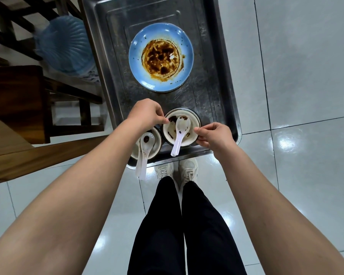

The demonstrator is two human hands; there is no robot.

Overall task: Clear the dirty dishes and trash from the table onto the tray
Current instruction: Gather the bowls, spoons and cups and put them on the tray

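Head view:
- Bowl [168,131]: small, stained with brown sauce, sitting over the near end of the tray [211,92]; whether it is resting on the metal or hanging just above it cannot be told. Likely ceramic, so handling as stiff, breakable and fairly light, with a greasy inside. The best hold is looking like the clean rim, at opposite sides.
- Spoon [180,133]: white, lying loose in the bowl with its handle sticking out over the near rim. It is probably sliding out if the bowl tips.
- Left hand [147,116]: fingers curled, pinching the far-left rim of the bowl.
- Right hand [213,135]: thumb and fingers curled, pinching the right rim.
- Second bowl [156,143]: sitting just beside the first at the tray's near-left corner, partly under the left wrist.
- Second spoon [145,149]: resting in that bowl, its handle overhanging the tray edge.
- Blue plate [161,58]: lying further up the tray, well apart from the bowls, smeared with sauce.
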